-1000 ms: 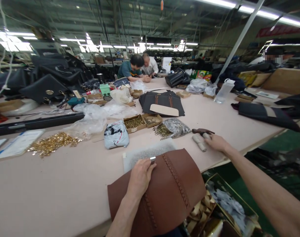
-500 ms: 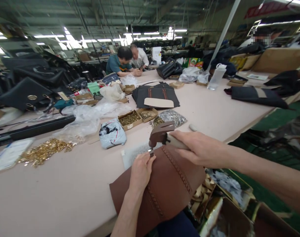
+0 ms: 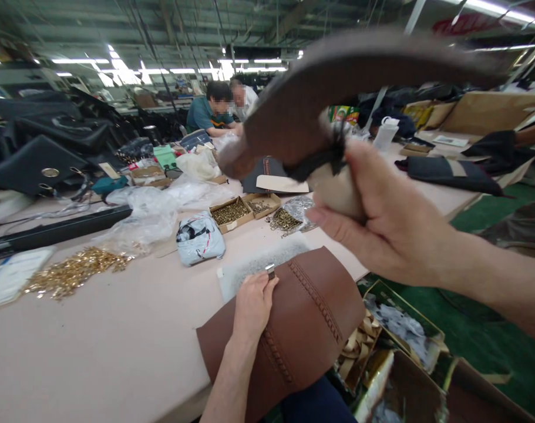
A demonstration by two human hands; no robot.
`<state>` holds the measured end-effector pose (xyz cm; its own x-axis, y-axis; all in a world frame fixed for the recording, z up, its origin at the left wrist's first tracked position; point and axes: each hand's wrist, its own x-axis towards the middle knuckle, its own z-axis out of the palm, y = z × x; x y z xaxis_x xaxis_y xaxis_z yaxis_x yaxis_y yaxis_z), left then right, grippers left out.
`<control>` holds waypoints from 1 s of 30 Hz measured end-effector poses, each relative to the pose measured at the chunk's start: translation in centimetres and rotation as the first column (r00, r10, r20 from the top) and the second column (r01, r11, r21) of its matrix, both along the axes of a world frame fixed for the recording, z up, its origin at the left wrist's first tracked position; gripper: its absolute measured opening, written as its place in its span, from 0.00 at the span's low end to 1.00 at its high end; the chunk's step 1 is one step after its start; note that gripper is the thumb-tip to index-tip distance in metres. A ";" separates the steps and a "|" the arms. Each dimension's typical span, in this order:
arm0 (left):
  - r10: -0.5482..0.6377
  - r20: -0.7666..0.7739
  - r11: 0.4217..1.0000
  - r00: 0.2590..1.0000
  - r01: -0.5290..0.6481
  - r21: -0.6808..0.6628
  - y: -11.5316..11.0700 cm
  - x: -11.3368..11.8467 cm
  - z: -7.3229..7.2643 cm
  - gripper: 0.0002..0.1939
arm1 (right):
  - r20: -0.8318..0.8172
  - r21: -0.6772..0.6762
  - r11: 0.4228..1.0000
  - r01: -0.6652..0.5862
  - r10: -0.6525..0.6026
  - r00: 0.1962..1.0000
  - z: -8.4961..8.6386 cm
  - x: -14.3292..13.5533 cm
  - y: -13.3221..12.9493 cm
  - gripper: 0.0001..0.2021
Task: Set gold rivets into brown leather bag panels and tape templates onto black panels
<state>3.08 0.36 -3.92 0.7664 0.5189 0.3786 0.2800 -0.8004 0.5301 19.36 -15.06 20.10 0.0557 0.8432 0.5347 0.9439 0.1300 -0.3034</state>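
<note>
Brown leather panel (image 3: 306,323): slanting across the near edge of the tabletop (image 3: 95,341), its far part over a speckled pale slab (image 3: 258,258); two braided strips run along it.
Left hand (image 3: 253,302): resting on the panel near its far edge, thumb and fingers pinching a short metal piece (image 3: 271,271); its lower end is hidden, so whether it meets the leather is hard to say.
Right hand (image 3: 382,217): wrapped around the pale handle of a hammer (image 3: 302,106), raised well clear of the panel; the dark head is blurred.
Bins (image 3: 399,320): below the table edge on the right, holding tan strips and grey scraps.
Gold-coloured pieces (image 3: 76,273): heaped loose at left.
Wrapped bundle (image 3: 200,238): just beside the small parts box (image 3: 229,214).
Black panels (image 3: 273,167): behind the boxes, partly covered by the hammer.
Co-worker in green (image 3: 201,114): leaning over the far end.
</note>
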 end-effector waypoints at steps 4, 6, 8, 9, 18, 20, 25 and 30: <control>0.015 -0.015 1.000 1.000 -0.014 0.012 0.0 0.0 0.0 0.13 | -0.017 -0.477 0.878 -0.032 0.027 0.999 -5.3 1.0 -0.3 0.28; 0.008 -0.013 1.000 1.000 -0.008 0.018 0.0 0.0 0.0 0.14 | -0.089 -0.518 0.855 -0.014 -0.038 0.995 -6.7 2.3 -1.0 0.27; -0.006 -0.013 1.000 1.000 0.006 0.013 0.0 -0.1 0.1 0.15 | -0.246 -0.459 0.889 -0.002 -0.125 0.961 -7.2 4.2 -1.8 0.28; -0.007 -0.013 1.000 1.000 0.007 0.002 0.0 -0.1 0.1 0.15 | -0.349 -0.430 0.903 0.012 -0.179 0.920 -7.4 5.4 -2.2 0.29; 0.051 -0.049 0.994 0.998 -0.055 -0.099 -0.8 -0.4 0.8 0.06 | -0.650 -0.466 0.810 0.355 -0.586 0.483 -18.2 22.5 -2.9 0.22; 0.065 -0.047 0.992 0.997 -0.070 -0.106 -0.9 -0.4 1.0 0.06 | -0.582 -0.516 0.752 0.410 -0.659 0.476 -19.8 25.0 -2.8 0.15; 0.094 -0.055 0.991 0.994 -0.099 -0.089 -1.2 -0.5 1.4 0.11 | -0.379 -0.402 0.709 0.579 -0.705 0.600 -19.5 24.2 -1.6 0.14; 0.123 -0.068 0.987 0.990 -0.130 -0.097 -1.3 -0.5 1.5 0.14 | -0.470 -0.263 0.964 0.047 -0.170 0.866 -17.2 10.6 2.7 0.24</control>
<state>2.62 -0.93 -2.46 0.7123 0.6464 0.2734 0.4101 -0.6995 0.5853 29.97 -12.35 2.93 0.3536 0.9133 0.2022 0.6726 -0.0980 -0.7335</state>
